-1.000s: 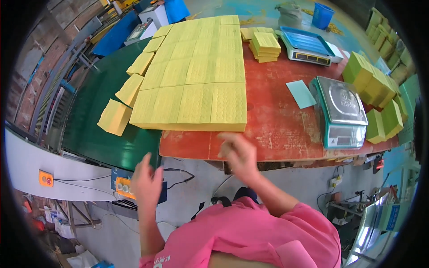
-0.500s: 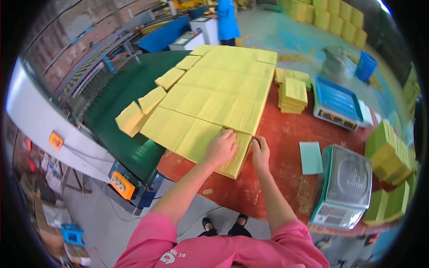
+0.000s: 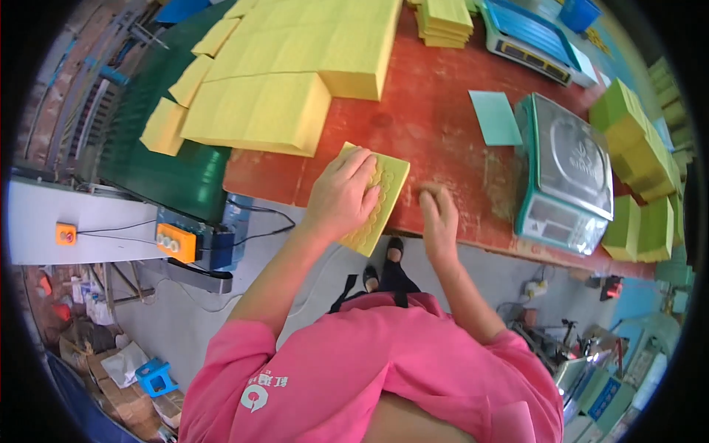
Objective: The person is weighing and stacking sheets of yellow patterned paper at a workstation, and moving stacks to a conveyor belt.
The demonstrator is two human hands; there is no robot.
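My left hand [image 3: 341, 190] grips a stack of yellow paper [image 3: 382, 199] with a scalloped pattern pressed into its face. The fingers lie across that face, and the stack is tilted, jutting over the table's near edge. What lies under the palm is hidden. To the right of the stack, apart from it, my right hand [image 3: 439, 210] hovers by the table edge with fingers loosely bent and nothing in them. Beyond my left hand, rows of yellow paper stacks [image 3: 258, 111] sit close together, with a gap at their near right corner.
A red table [image 3: 377, 122] bears a teal scale [image 3: 569, 162], a pale green sheet [image 3: 495, 118] and a blue-topped scale [image 3: 528, 33]. More yellow stacks [image 3: 642, 148] stand at the right. A green conveyor belt [image 3: 136, 148] runs along the left, with an orange button box [image 3: 176, 242].
The corner stack has come away from the rows toward me in my left hand. My right hand has left the rows' edge and come nearer. The view has tipped down.
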